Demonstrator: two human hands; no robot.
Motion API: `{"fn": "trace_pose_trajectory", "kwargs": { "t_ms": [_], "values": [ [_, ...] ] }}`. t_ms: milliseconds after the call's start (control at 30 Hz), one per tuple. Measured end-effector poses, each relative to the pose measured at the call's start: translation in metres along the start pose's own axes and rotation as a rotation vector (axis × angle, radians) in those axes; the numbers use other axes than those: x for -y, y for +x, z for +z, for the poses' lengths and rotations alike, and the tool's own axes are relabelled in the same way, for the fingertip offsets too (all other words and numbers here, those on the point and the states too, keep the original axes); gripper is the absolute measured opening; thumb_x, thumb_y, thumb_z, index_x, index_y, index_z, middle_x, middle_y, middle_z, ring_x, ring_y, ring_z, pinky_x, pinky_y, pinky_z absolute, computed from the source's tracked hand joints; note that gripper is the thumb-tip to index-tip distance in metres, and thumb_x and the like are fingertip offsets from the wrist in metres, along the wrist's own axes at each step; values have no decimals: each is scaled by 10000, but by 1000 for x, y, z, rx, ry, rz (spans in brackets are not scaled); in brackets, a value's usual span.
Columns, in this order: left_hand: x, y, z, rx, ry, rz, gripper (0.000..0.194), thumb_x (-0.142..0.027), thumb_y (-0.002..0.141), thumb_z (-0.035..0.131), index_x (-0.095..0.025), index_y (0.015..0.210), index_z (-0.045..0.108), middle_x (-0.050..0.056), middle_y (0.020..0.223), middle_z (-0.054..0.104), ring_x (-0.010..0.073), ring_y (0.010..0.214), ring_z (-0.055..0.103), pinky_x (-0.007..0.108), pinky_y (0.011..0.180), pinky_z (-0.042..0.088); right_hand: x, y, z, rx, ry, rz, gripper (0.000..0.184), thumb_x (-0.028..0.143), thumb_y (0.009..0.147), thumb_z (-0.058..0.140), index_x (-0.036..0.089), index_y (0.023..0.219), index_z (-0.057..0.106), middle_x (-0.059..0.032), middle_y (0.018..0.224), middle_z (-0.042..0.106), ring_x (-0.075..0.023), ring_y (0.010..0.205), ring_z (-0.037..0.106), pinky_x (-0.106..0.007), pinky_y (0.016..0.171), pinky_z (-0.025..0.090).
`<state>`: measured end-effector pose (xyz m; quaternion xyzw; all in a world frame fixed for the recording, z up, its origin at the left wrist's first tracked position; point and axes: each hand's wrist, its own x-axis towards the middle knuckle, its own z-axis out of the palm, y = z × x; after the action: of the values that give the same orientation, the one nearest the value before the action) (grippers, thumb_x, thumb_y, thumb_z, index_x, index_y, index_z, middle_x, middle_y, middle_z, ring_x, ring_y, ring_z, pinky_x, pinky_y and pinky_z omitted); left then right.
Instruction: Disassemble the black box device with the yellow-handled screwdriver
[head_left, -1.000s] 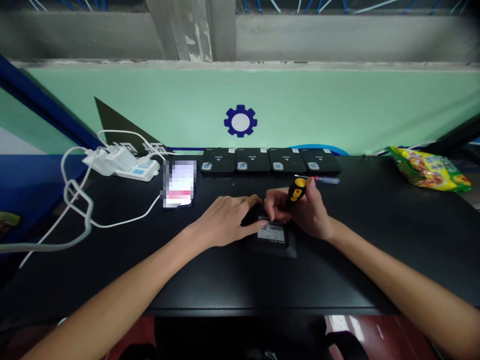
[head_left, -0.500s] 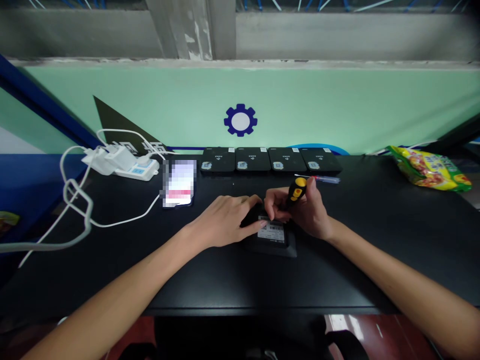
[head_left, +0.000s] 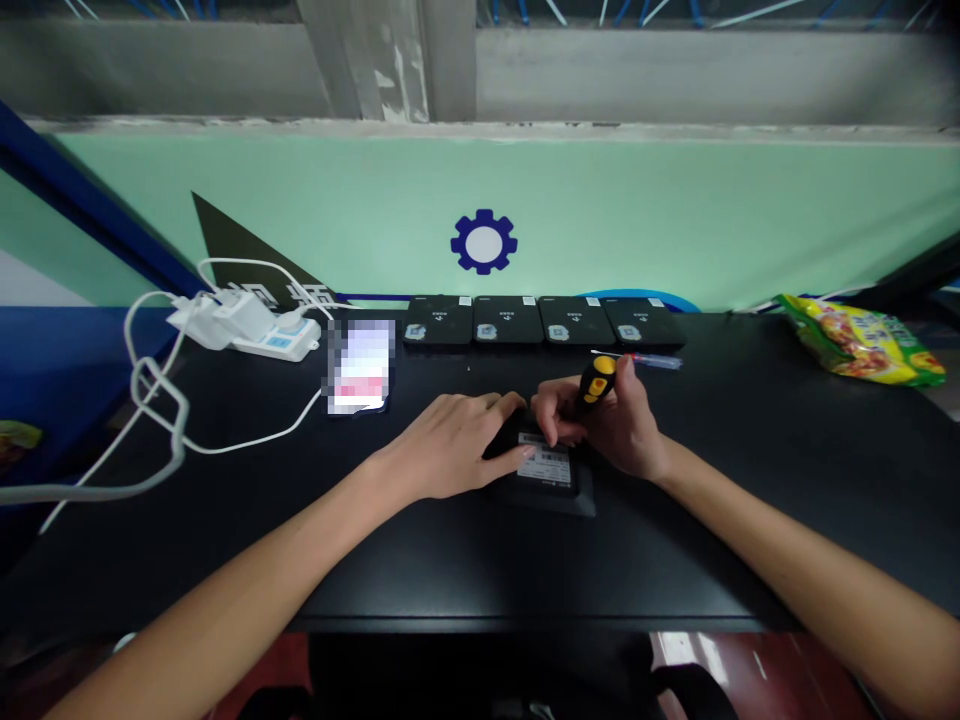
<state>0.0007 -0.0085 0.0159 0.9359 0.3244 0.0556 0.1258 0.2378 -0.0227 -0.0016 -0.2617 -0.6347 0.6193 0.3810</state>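
On the dark table before me lies a flat black device box [head_left: 583,498], label side up, showing a white printed label [head_left: 545,462]. My left hand [head_left: 465,440] steadies the box from the left, thumb across the label and fingers curled over its far side. In my right hand [head_left: 611,420] a screwdriver [head_left: 598,383] with a black and yellow handle is gripped over the box's upper right part. The handle leans slightly right. Its tip is hidden by my fingers.
Behind the hands several similar black boxes [head_left: 507,320] stand in a row along the wall. A thin clear-handled screwdriver [head_left: 656,361] lies before them. Left are a lit phone [head_left: 365,365] and a white power strip [head_left: 279,338] with loose cables. A snack bag [head_left: 866,340] lies far right.
The whole view has shifted very slightly. Both hands keep their places on the box and the screwdriver, and the right fingers have moved only a little.
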Motion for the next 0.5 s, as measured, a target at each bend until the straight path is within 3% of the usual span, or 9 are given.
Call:
{"fn": "trace_pose_trajectory", "kwargs": {
  "t_ms": [200,333,500],
  "values": [
    [2,1,0,12,-41,-2,435,-552,1116,531,-208,1369,613,78,1176,772,219,770,726,351,716,494,13,2,3,-51,114,-113,764,753,1070,319,184,785,742,24,535,373,-184,537,338,-352,592,318],
    [2,1,1,4,-48,-17,462,-553,1109,553,-225,1432,583,86,1290,761,215,783,731,356,749,501,24,3,2,-106,194,-138,493,582,1038,523,188,840,744,25,539,449,-165,504,357,-325,554,298],
    [3,1,2,-2,-56,-20,478,-566,1103,563,-222,1435,577,89,1268,773,229,804,745,353,737,502,28,3,2,-127,244,-144,412,550,1013,611,195,833,716,38,543,454,-146,488,360,-309,547,297]
  ]
}}
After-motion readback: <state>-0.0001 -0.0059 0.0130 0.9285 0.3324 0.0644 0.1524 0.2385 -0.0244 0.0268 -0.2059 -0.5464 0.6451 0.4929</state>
